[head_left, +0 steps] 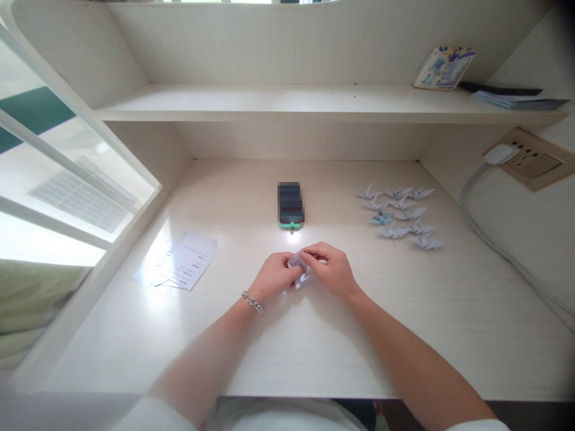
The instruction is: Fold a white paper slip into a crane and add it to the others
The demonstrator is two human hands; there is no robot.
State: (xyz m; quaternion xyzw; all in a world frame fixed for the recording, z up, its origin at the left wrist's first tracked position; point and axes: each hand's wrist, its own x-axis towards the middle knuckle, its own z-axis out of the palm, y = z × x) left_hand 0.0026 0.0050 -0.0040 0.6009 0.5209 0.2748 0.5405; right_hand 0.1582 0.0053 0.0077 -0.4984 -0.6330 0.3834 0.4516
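Observation:
A small folded white paper is held just above the desk in the middle of the head view. My left hand, with a chain bracelet at the wrist, pinches it from the left, thumb on top. From the right, my right hand grips its upper edge between thumb and fingers. Parts of the paper are hidden by the fingers, so its exact folded shape is unclear. Several folded paper cranes sit in a group at the right; one of them, a crane, is light blue.
A phone with a green edge lies beyond my hands. Printed paper sheets are stacked at the left. On the shelf stand a small box and flat papers. A cable runs from the wall socket.

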